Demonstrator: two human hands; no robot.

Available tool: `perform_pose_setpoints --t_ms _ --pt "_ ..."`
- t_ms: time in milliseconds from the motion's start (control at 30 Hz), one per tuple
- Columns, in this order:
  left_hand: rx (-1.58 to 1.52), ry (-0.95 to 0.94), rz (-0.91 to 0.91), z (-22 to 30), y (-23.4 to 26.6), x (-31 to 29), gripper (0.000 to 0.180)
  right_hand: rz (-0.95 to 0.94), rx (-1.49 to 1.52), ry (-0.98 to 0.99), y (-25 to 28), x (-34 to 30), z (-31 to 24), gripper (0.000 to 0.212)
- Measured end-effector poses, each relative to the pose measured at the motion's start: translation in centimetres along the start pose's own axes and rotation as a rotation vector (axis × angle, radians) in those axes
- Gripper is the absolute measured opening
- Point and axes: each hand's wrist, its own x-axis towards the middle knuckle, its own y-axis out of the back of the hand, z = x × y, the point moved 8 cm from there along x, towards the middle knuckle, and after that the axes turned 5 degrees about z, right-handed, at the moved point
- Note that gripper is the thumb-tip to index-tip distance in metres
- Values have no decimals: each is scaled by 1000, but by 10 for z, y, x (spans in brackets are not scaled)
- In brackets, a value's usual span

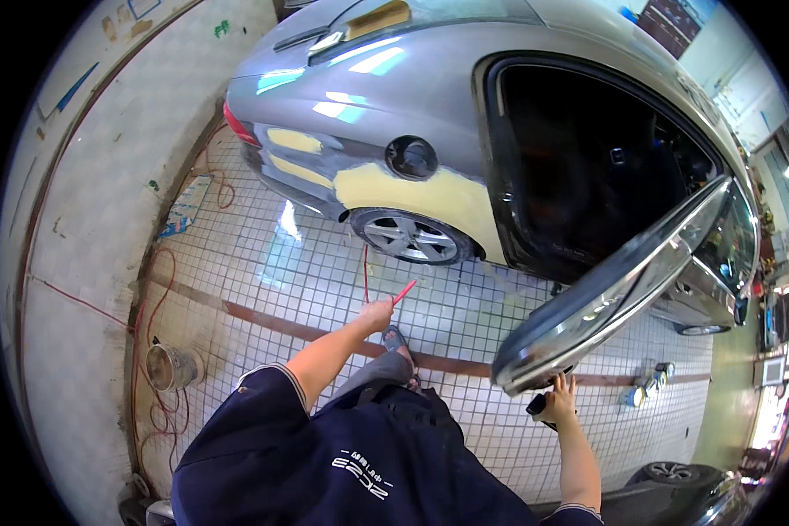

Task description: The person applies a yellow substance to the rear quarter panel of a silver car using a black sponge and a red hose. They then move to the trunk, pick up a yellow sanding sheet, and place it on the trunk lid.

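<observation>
A grey car [447,96] with its rear door [614,289] swung open fills the upper right. Pale yellow filler [430,202] covers the panel above its rear wheel [409,238] and patches by the tail light. My left hand [377,314] is closed round a red hose-like piece [404,292], whose thicker end sticks out past the fingers. A thin red hose [366,267] shows beside that hand. At the lower edge of the door is my right hand [559,401], its fingers against the edge and a dark block-like thing [537,404] in its grip.
A bucket [174,366] stands by the left wall, with red hose [159,298] looped along the floor. Several small cans [649,386] stand beyond the door. Another dark car [684,482] is at the lower right. Sanding tools [377,19] lie on the grey car's rear.
</observation>
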Motion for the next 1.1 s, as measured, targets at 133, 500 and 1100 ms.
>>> perform_pose_setpoints --t_ms 133,500,1100 --pt "-26 -26 -55 36 23 -31 28 -224 -21 -147 -45 -116 12 75" --pt "-461 -415 -140 86 0 -34 58 -509 951 -939 -222 -396 -216 78" --pt "297 -273 -417 -625 12 -184 26 596 1322 -1019 143 -89 -478 66"
